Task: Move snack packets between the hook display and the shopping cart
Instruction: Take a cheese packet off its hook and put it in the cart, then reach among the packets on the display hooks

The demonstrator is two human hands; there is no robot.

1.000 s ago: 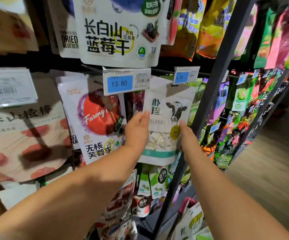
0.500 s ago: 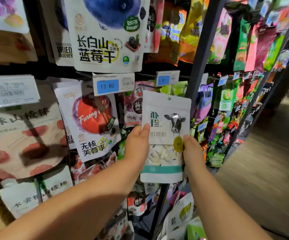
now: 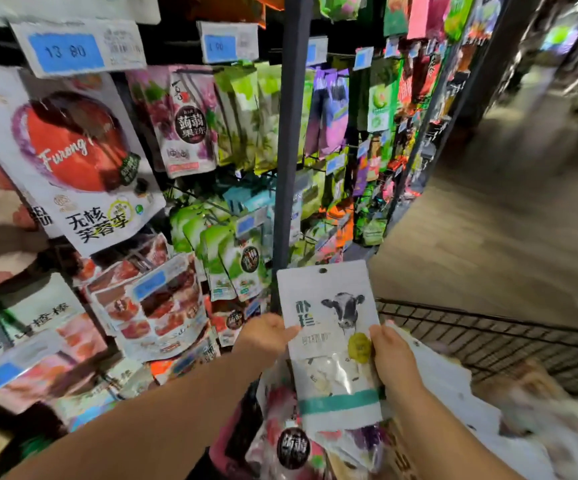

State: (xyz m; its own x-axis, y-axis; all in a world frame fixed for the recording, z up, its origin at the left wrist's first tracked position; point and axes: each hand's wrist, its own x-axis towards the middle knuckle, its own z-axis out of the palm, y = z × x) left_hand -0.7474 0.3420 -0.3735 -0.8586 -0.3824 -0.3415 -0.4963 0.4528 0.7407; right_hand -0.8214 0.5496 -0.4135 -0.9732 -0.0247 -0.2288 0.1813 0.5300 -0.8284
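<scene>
Cow packet (image 3: 332,344) is off its hook: a sec ago it hung on the hook display (image 3: 289,150), now I've brought it down & right, upright over the shopping cart (image 3: 488,322) w/ other packets (image 3: 292,445) below. Left hand (image 3: 263,337) pinches its left edge, right hand (image 3: 393,362) its right; both grips hold on. Next, I reckon: lower, let go.
</scene>
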